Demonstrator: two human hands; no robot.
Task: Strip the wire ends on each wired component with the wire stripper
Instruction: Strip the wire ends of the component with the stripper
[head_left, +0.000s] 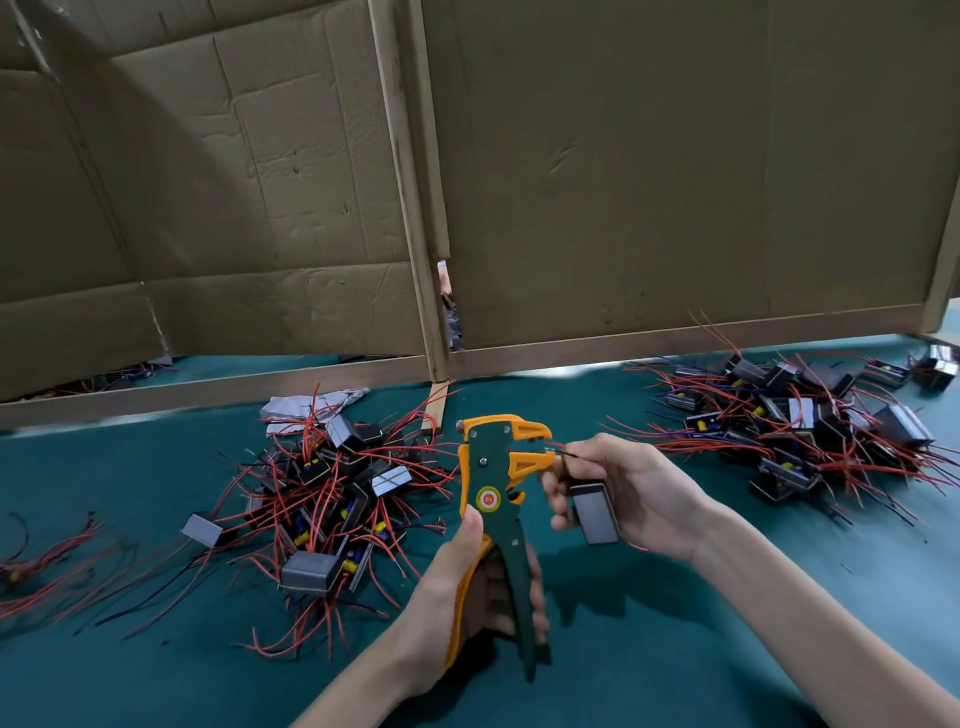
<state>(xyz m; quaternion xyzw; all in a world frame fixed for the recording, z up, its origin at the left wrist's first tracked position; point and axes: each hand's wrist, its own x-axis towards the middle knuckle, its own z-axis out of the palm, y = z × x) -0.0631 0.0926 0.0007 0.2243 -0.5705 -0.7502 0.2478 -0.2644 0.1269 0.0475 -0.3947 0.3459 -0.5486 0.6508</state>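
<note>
My left hand (467, 582) grips the handles of a green and orange wire stripper (498, 467), held upright over the table's middle. My right hand (618, 488) holds a small grey-faced wired component (595, 512) just right of the stripper. Its thin wires (558, 448) run from my fingertips into the stripper's orange jaws. One pile of wired components (332, 499) with red wires lies to the left. A second pile of such components (800, 431) lies at the right.
The table has a teal cloth surface (675, 623). Brown cardboard walls (623, 182) stand along its far side, on a wooden rail (208, 387). Loose red wires (47, 561) lie at the far left. A crumpled grey rag (301, 408) sits behind the left pile.
</note>
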